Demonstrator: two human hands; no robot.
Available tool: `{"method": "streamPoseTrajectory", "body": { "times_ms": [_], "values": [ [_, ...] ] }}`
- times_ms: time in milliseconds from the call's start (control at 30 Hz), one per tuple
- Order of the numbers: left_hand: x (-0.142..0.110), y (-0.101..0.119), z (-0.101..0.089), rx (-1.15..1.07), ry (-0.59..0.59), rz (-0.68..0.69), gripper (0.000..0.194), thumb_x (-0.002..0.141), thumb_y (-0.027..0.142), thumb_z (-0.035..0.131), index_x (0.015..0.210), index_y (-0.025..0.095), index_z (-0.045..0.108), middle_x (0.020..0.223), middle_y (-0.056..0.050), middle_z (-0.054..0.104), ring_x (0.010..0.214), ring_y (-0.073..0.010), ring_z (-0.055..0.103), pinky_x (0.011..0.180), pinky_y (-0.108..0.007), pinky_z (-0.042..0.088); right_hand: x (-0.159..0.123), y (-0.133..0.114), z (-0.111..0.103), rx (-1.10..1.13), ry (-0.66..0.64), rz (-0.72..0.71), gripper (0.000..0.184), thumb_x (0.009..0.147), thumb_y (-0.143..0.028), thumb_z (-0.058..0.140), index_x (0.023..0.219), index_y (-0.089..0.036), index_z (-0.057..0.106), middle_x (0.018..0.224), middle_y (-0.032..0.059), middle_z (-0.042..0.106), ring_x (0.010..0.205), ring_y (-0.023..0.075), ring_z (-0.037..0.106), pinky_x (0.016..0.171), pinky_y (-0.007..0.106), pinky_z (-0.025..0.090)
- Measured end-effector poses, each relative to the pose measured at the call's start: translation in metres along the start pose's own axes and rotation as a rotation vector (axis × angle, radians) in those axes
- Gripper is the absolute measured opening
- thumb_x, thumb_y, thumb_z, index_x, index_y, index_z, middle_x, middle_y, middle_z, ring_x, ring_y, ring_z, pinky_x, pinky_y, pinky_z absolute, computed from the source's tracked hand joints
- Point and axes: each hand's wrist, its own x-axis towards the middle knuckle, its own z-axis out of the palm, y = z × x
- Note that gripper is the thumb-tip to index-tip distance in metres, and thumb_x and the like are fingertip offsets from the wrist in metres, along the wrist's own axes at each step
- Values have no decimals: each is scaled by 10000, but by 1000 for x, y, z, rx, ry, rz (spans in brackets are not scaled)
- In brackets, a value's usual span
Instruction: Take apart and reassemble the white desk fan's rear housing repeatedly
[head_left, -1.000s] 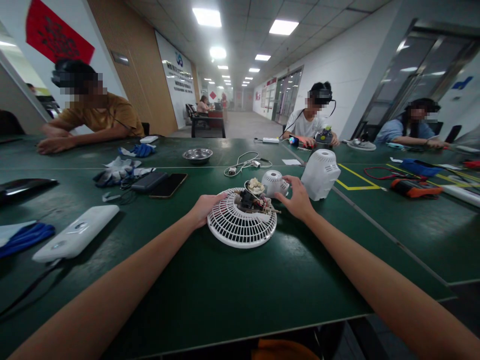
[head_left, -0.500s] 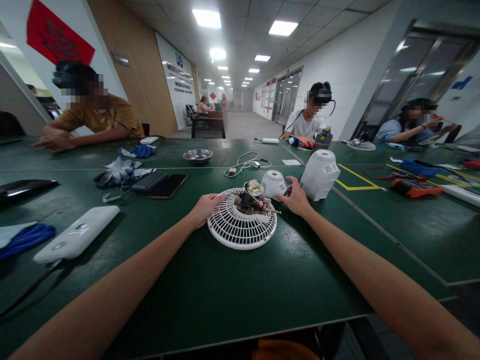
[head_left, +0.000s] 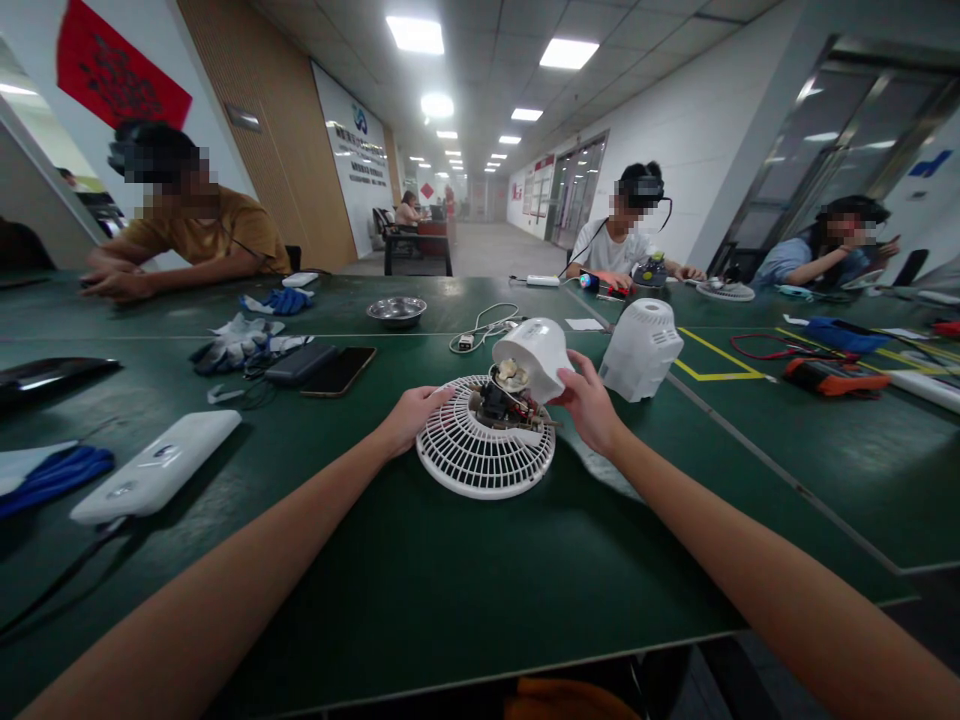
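A white round fan grille (head_left: 480, 462) lies on the green table, with a fan motor (head_left: 495, 398) and its wiring standing on its middle. My left hand (head_left: 414, 418) grips the grille's left rim, thumb on top. Raised and tilted in my right hand (head_left: 589, 398) is a white plastic motor cover (head_left: 534, 350), its hollow side towards the motor. The cover is close beside the motor's top and partly in front of it; whether they touch I cannot tell. Right of my right hand stands a white fan base housing (head_left: 643, 350).
Behind the grille are a metal bowl (head_left: 397, 311) and a white cable (head_left: 480, 328). On the left lie a phone (head_left: 339, 371), gloves (head_left: 232, 345) and a white power bank (head_left: 159, 468). An orange multimeter (head_left: 834, 377) is at right. Several people sit across the table.
My right hand has lifted the motor cover off the table, tipped it and brought it left to the motor. My left hand stays on the grille.
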Motion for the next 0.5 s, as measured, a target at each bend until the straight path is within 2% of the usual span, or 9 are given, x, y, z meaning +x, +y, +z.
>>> {"method": "streamPoseTrajectory", "body": {
  "times_ms": [100,233,333,500],
  "values": [
    [-2,1,1,2,1,3,180,898,232,692,1006,88,706,885,-118,746,681,-156,717,614,-252,597,-5,-3,2,-162,-98,-152,654,790,-429,743,1337,-329,400,1048,20,645,929,219,635,873,417,548],
    [-1,1,0,-4,-6,5,202,890,247,703,1024,95,705,918,-125,752,708,-167,725,633,-267,599,-15,-8,5,-462,-243,-341,807,744,-416,806,1402,-320,349,1143,56,607,1005,249,623,949,488,523],
    [2,-1,-3,7,-8,-2,231,877,261,720,1045,105,703,930,-129,756,730,-182,732,644,-285,600,-18,-10,6,-671,-285,-459,797,749,-402,796,1415,-299,370,1205,81,573,1062,270,599,962,504,514],
    [6,-6,-4,45,-14,17,261,878,296,710,1062,111,702,992,-142,750,785,-198,734,715,-325,601,-16,-11,2,-806,-312,-529,791,762,-370,759,1437,-281,357,1298,116,535,1139,309,566,973,533,501]
  ]
}}
